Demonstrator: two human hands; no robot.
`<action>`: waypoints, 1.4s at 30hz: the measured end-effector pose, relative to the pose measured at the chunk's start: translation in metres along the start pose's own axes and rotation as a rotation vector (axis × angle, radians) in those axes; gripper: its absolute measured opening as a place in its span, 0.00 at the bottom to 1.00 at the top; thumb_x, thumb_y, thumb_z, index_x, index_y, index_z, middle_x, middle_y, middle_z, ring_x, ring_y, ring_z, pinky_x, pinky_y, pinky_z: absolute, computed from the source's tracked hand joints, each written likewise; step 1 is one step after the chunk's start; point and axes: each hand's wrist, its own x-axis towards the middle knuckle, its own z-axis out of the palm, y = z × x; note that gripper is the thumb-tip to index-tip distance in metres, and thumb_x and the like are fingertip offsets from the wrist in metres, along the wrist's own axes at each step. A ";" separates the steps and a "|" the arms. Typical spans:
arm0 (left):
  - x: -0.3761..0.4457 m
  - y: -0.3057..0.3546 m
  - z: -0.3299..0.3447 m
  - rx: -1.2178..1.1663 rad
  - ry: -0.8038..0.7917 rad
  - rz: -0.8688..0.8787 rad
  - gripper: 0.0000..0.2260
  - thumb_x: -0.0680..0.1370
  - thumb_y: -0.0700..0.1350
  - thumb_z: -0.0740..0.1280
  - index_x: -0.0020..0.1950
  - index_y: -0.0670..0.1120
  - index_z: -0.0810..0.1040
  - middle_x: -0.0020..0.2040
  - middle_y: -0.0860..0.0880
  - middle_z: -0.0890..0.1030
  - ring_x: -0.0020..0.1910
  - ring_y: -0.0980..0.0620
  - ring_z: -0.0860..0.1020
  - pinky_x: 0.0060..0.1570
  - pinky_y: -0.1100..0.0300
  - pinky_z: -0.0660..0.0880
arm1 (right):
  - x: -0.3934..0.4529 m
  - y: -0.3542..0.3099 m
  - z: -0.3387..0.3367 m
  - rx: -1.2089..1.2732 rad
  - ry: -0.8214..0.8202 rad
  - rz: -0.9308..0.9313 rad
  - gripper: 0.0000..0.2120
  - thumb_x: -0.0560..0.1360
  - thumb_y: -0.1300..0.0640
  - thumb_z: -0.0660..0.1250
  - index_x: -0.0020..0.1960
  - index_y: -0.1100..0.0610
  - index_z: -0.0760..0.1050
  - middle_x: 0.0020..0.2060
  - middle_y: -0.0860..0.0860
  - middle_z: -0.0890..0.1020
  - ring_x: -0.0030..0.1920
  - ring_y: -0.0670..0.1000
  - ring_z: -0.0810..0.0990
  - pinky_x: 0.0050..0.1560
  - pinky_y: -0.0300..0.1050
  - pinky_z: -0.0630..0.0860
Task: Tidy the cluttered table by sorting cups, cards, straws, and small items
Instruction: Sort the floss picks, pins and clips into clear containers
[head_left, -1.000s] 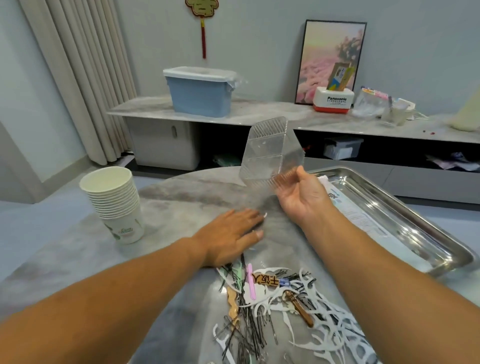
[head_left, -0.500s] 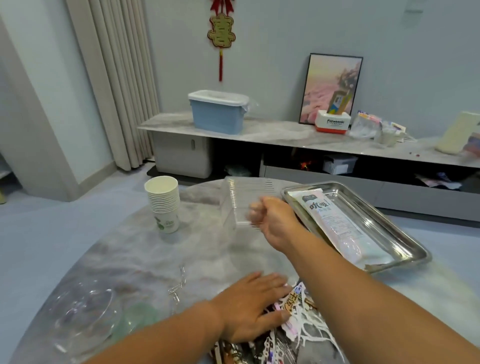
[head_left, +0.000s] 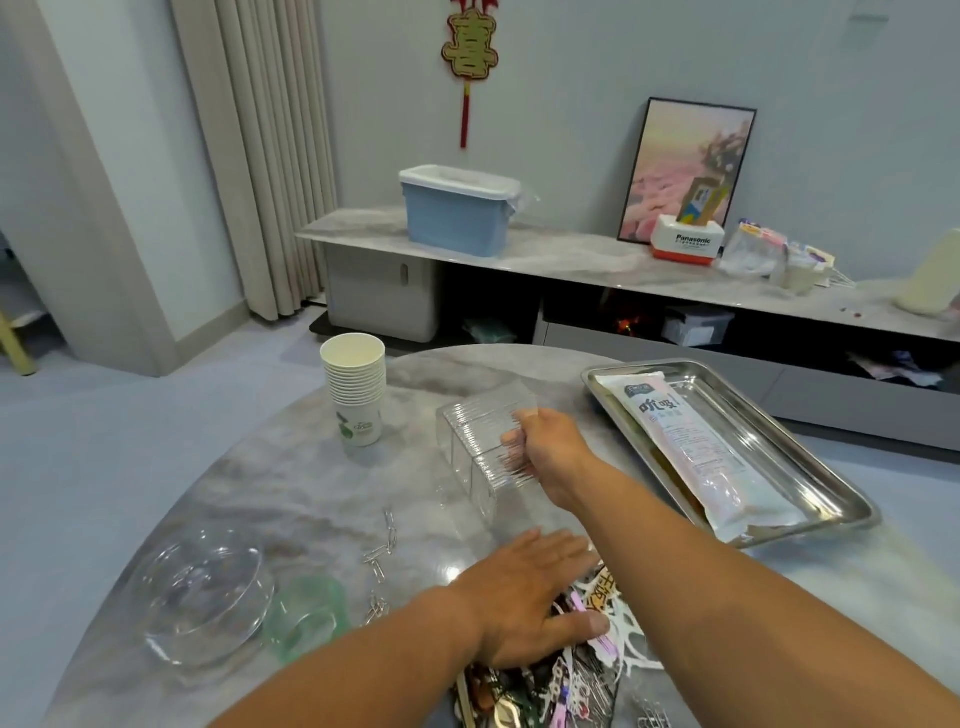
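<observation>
My right hand (head_left: 543, 449) grips a clear ribbed plastic box (head_left: 478, 447) at its right end, low over the middle of the round marble table (head_left: 291, 483). My left hand (head_left: 530, 597) lies flat, fingers straight, on a pile of small items (head_left: 587, 649): hair pins, floss picks and little cards near the front edge. A stack of white paper cups (head_left: 356, 389) stands upright to the left of the box. Loose paper clips (head_left: 384, 545) lie between the box and the near edge.
A steel tray (head_left: 810, 452) holding a long printed packet (head_left: 691, 452) sits on the table's right side. A clear glass bowl (head_left: 202, 592) and a green cup (head_left: 306, 613) stand at the front left. Behind the table runs a low sideboard with a blue bin (head_left: 457, 213).
My right hand has brought the clear box down from mid-air to just above the tabletop. The view has pulled back and up. My left hand has stayed pressed on the pile.
</observation>
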 end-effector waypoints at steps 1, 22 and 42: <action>0.000 0.000 0.001 0.008 -0.002 -0.004 0.35 0.79 0.73 0.43 0.82 0.58 0.44 0.83 0.56 0.43 0.80 0.59 0.39 0.79 0.50 0.39 | 0.003 0.004 0.001 0.002 0.004 0.003 0.10 0.84 0.61 0.56 0.56 0.59 0.75 0.38 0.56 0.79 0.30 0.50 0.72 0.34 0.45 0.73; -0.036 0.023 -0.012 -0.031 0.117 -0.232 0.31 0.81 0.68 0.41 0.82 0.59 0.43 0.82 0.57 0.45 0.80 0.58 0.42 0.79 0.54 0.44 | -0.123 0.051 -0.147 -0.590 0.130 -0.241 0.27 0.84 0.37 0.50 0.69 0.50 0.78 0.66 0.48 0.80 0.65 0.45 0.74 0.66 0.47 0.69; -0.157 0.103 0.045 0.031 0.458 -0.343 0.29 0.82 0.66 0.44 0.82 0.57 0.53 0.82 0.54 0.54 0.81 0.55 0.50 0.79 0.53 0.51 | -0.290 0.101 -0.136 -0.707 0.264 -0.400 0.19 0.85 0.42 0.54 0.35 0.42 0.64 0.39 0.46 0.74 0.43 0.51 0.70 0.48 0.50 0.67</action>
